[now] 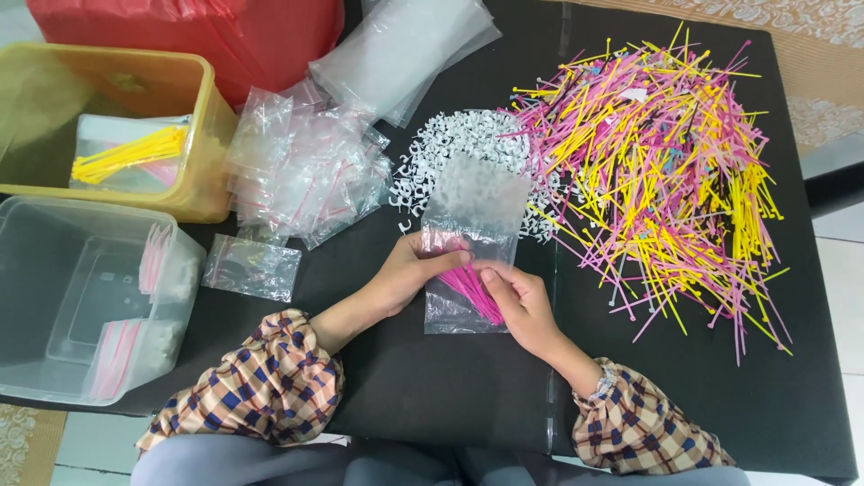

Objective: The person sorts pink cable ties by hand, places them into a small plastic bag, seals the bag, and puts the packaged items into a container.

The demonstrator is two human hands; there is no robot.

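Holding the clear bag (468,261) flat on the black tabletop (432,387), my left hand (409,270) pinches its side while my right hand (517,301) grips pink ties (472,288) inside; I keep them bundled, straight. Beyond lies the tie pile (661,171).

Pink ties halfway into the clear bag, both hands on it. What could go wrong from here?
1. The pink cable ties stick out of the small clear bag; if the left hand or right hand loosens, they may splay or slip out.
2. The white clips and the loose tie pile lie just behind the bag, so strays might get swept in.
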